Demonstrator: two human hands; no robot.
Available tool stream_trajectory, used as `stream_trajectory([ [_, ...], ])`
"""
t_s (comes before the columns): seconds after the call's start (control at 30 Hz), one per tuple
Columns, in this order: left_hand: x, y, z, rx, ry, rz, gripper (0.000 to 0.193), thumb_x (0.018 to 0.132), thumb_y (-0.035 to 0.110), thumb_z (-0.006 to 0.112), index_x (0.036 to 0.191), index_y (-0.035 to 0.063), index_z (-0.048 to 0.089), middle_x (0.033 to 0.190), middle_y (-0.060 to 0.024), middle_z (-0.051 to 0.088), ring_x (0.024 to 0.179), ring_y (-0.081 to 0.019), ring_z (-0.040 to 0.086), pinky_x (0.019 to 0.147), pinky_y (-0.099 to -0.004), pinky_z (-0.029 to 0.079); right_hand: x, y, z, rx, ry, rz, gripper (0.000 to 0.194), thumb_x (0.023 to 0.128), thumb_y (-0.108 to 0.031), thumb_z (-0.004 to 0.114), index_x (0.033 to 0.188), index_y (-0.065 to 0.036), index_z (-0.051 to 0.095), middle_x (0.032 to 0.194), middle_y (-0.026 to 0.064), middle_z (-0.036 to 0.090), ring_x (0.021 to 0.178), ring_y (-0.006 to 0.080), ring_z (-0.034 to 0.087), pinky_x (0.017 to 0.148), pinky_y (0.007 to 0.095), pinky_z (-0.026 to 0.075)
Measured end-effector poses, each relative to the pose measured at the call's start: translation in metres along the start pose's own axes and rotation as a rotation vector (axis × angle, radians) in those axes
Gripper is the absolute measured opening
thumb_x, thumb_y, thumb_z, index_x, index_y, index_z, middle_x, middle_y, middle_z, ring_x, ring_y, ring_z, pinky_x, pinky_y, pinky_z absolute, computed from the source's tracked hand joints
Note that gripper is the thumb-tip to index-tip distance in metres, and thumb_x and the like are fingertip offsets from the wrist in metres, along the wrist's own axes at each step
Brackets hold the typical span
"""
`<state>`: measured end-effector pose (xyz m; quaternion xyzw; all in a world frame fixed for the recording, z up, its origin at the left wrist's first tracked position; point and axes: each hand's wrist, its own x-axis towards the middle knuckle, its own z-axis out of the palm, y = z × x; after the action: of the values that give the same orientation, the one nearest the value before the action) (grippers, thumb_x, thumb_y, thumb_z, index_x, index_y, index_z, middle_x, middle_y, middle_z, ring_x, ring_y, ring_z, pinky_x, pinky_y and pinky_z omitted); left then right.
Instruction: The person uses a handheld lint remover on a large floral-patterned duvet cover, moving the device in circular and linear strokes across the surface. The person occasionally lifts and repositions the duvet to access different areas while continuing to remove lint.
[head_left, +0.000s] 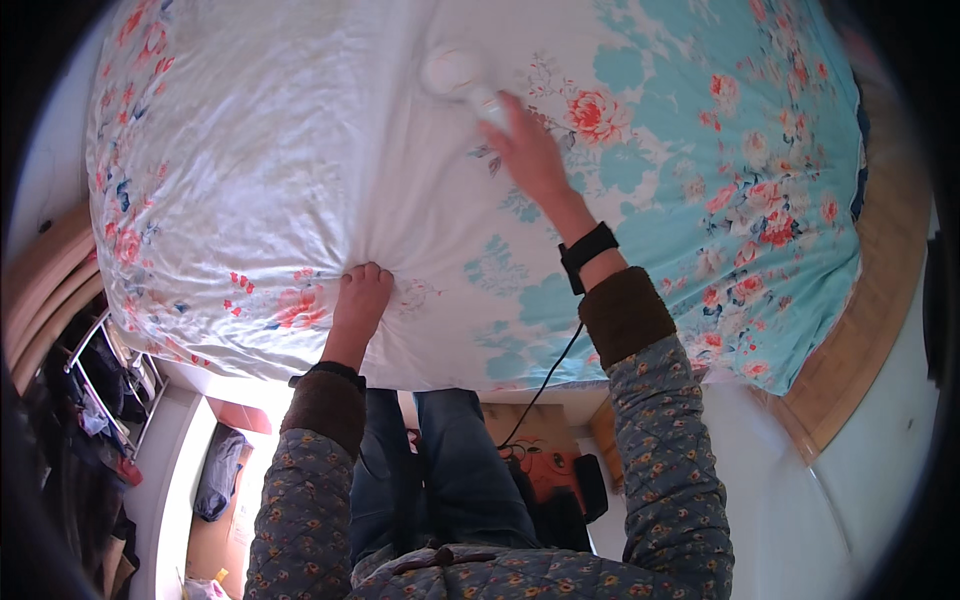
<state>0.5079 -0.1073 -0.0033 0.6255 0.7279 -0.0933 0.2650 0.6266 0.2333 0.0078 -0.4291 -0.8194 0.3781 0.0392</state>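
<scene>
A bedspread (420, 202) printed with red flowers and turquoise patches spreads before me. My left hand (361, 300) grips its cloth near the front edge with fingers curled, and creases fan out from them. Further up the bed, my right hand (529, 146) holds the short handle of a white handheld tool (454, 71). Its rounded head rests against or just above the cloth; blur hides which, and also its exact kind.
A black cable (551, 367) runs from under my right forearm down past the bed's front edge. On the right is a wooden bed edge (885, 300). At left stands a metal rack (105, 375) with clothes; a cardboard box (206, 551) sits below. Dark objects (562, 502) lie beside my legs.
</scene>
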Motion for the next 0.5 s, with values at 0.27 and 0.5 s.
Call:
stream_trajectory([
  [0.27, -0.001, 0.001, 0.002, 0.009, -0.002, 0.005, 0.016, 0.078, 0.010, 0.055, 0.094, 0.0083, 0.055, 0.095, -0.0078, 0.054, 0.094, -0.0251, 0.057, 0.080, -0.0386, 0.048, -0.013, 0.006, -0.015, 0.039, 0.286, 0.022, 0.046, 0.094, -0.031, 0.055, 0.126, 0.000, 0.043, 0.102, 0.0239, 0.063, 0.095, 0.0425, 0.060, 0.080, 0.0467, 0.048],
  [0.5, 0.000, 0.000, 0.003, 0.027, -0.026, -0.001, 0.016, 0.078, 0.011, 0.055, 0.094, 0.0086, 0.055, 0.095, -0.0077, 0.054, 0.095, -0.0251, 0.057, 0.080, -0.0392, 0.047, 0.002, 0.004, -0.018, 0.508, 0.538, 0.450, 0.053, 0.094, -0.036, 0.055, 0.130, 0.001, 0.043, 0.125, 0.0223, 0.057, 0.115, 0.0360, 0.056, 0.093, 0.0432, 0.044],
])
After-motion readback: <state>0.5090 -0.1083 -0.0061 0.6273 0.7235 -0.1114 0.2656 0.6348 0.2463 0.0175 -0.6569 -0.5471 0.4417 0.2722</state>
